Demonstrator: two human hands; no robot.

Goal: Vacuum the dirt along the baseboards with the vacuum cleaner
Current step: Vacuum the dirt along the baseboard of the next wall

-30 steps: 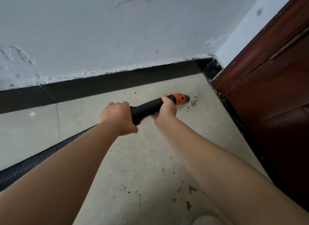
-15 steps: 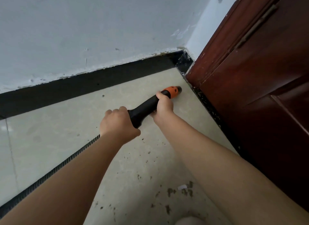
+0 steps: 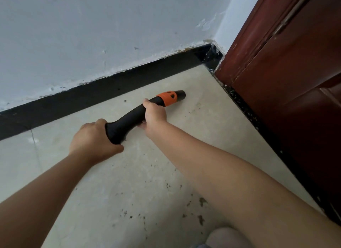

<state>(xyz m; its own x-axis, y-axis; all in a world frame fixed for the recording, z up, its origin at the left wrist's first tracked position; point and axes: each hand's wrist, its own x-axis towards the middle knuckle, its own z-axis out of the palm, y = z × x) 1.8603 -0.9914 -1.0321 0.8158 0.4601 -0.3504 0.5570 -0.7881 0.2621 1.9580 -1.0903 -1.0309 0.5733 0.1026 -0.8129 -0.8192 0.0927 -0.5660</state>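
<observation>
Two hands hold one vacuum nozzle [image 3: 140,114] low over the floor [image 3: 203,129], near the corner where the two baseboards meet. The left hand [image 3: 94,138] is curled around the thick rear end of the black handle, thumb lying along its lower side. The right hand [image 3: 156,114] grips the handle further forward, fingers wrapped over the top, just behind the one orange collar [image 3: 167,98]. Beyond that collar the short black tip [image 3: 181,95] sticks out past both hands, pointing toward the corner, close to the floor; whether it touches cannot be told. One black baseboard [image 3: 92,94] runs along the foot of the pale wall [image 3: 110,35], just beside the nozzle. A second speckled baseboard [image 3: 245,107] runs under the one dark red door [image 3: 295,81]. Many specks of dirt [image 3: 202,201] lie scattered on the floor behind the hands, toward the near edge.
</observation>
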